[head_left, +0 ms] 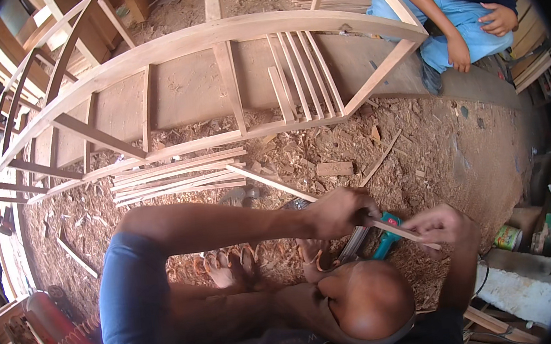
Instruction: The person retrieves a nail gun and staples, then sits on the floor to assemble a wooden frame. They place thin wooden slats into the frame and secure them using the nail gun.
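A thin wooden strip (pixel 277 185) slants across in front of me, its far end over a pile of strips and its near end at the lower right. My left hand (pixel 341 212) is closed around its middle. Close to the near end, my right hand (pixel 441 227) pinches the strip with bent fingers, slightly blurred. Beneath the strip, between my hands, lies a teal power tool (pixel 385 244), partly hidden by my left hand and the strip. My bent knee (pixel 375 299) is just below it.
A large wooden frame (pixel 232 82) with crosspieces lies ahead; several slats (pixel 302 75) rest in it. More strips (pixel 178 177) lie on the shaving-covered floor. Another person (pixel 461 25) sits at the far right. A red tank (pixel 63 328) stands lower left, a can (pixel 508 237) at right.
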Tool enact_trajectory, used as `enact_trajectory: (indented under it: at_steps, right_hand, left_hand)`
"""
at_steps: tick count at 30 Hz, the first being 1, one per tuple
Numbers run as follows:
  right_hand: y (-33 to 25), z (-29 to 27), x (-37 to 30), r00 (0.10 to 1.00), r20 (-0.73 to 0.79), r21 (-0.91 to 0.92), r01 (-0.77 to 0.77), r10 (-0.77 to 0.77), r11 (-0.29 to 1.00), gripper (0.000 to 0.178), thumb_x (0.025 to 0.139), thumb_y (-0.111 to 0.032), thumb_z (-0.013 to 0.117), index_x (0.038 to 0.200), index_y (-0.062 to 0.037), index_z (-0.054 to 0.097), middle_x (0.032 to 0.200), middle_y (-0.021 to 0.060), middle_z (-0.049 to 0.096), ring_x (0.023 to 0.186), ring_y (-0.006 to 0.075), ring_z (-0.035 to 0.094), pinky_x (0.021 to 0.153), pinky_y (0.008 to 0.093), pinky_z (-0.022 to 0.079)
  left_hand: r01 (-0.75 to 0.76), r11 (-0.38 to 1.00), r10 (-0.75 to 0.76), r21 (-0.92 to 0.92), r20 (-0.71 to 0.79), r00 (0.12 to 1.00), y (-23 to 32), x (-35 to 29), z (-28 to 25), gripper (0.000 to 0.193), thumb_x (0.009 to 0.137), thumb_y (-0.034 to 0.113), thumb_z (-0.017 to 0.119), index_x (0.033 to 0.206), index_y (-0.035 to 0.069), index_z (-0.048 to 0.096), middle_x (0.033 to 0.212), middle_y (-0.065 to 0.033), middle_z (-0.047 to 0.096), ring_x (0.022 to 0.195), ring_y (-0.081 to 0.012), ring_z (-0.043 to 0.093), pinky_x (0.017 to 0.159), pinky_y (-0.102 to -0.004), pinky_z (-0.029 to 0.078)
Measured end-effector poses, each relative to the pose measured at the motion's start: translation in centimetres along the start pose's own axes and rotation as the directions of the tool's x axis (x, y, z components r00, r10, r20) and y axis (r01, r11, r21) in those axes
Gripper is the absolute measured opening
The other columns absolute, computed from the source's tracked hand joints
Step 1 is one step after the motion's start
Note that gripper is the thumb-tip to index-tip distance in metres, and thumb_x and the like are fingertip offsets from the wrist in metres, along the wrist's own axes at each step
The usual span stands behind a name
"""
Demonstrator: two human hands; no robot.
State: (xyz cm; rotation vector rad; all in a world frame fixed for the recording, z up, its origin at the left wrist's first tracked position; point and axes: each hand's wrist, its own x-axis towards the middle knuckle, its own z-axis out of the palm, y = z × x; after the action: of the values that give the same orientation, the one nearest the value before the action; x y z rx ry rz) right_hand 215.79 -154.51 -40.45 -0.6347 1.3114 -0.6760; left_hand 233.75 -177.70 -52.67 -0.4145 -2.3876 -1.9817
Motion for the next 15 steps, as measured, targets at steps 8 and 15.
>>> enact_trajectory:
  at_steps: [8, 15]
  right_hand:
    - [0.2, 0.9, -7.9, 0.855, -0.458, -0.033, -0.288, 0.242, 0.957, 0.038, 0.096, -0.005, 0.062, 0.133, 0.0072, 0.059, 0.075, 0.0023, 0.062, 0.060, 0.0075, 0.058, 0.051, 0.0239, 0.045]
    - [4.8, 3.6, 9.8, 0.879, -0.428, 0.036, 0.248, -0.209, 0.968, 0.038, 0.101, -0.008, 0.058, 0.137, 0.0045, 0.056, 0.073, -0.0005, 0.059, 0.058, 0.0076, 0.054, 0.052, 0.0232, 0.044]
  left_hand:
    - [-0.234, 0.926, 0.235, 0.297, 0.033, 0.971, 1.5, 6.8, -0.3, 0.028, 0.078, -0.001, 0.070, 0.106, 0.003, 0.064, 0.101, -0.0153, 0.064, 0.092, -0.0309, 0.068, 0.081, -0.0397, 0.058]
    - [-0.225, 0.589, 0.432, 0.776, -0.068, 0.899, -6.0, 5.0, -9.8, 0.035, 0.082, 0.005, 0.070, 0.117, 0.003, 0.063, 0.113, -0.0117, 0.063, 0.092, -0.0285, 0.067, 0.094, -0.0428, 0.052]
